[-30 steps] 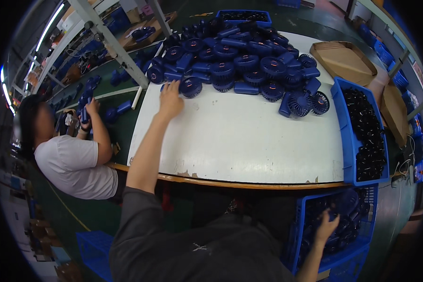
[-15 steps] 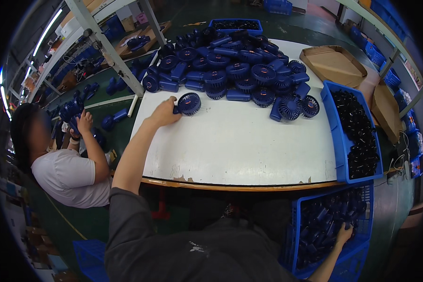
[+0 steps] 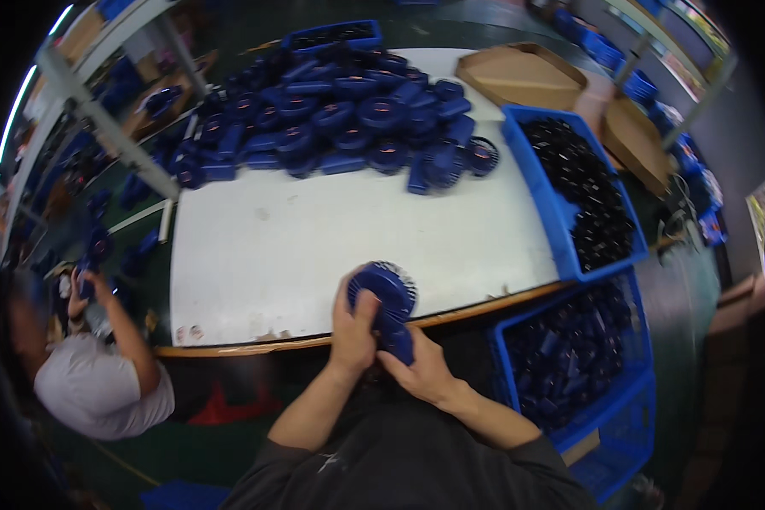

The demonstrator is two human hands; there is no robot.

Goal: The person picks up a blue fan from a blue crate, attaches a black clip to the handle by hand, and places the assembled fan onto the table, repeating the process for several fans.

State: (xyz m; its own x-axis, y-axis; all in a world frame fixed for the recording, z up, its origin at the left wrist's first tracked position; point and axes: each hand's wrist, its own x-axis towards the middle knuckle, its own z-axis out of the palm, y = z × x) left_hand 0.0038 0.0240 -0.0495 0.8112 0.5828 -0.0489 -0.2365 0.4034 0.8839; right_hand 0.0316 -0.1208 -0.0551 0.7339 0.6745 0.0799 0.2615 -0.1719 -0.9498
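Observation:
Just over the table's near edge I hold a dark blue handheld fan (image 3: 388, 291), its round slatted head up and its handle slanting down toward me. My left hand (image 3: 354, 330) is closed around the left side of the head, thumb across its front. The fingers of my right hand (image 3: 425, 367) grip the lower end of the handle. Whether a small part is also in the right hand is hidden. A large heap of similar blue fans (image 3: 331, 119) covers the far part of the white table (image 3: 348, 221).
A blue bin (image 3: 531, 191) of small black parts stands at the table's right edge. Below it, a blue crate (image 3: 506, 365) holds many dark blue pieces. Open cardboard boxes (image 3: 518, 76) lie at the far right. At left, a person in white (image 3: 102, 382) handles another fan.
My left hand has brought the fan from beside the heap to the near edge. My right hand has come up from the crate to the fan's handle. The view has shifted right.

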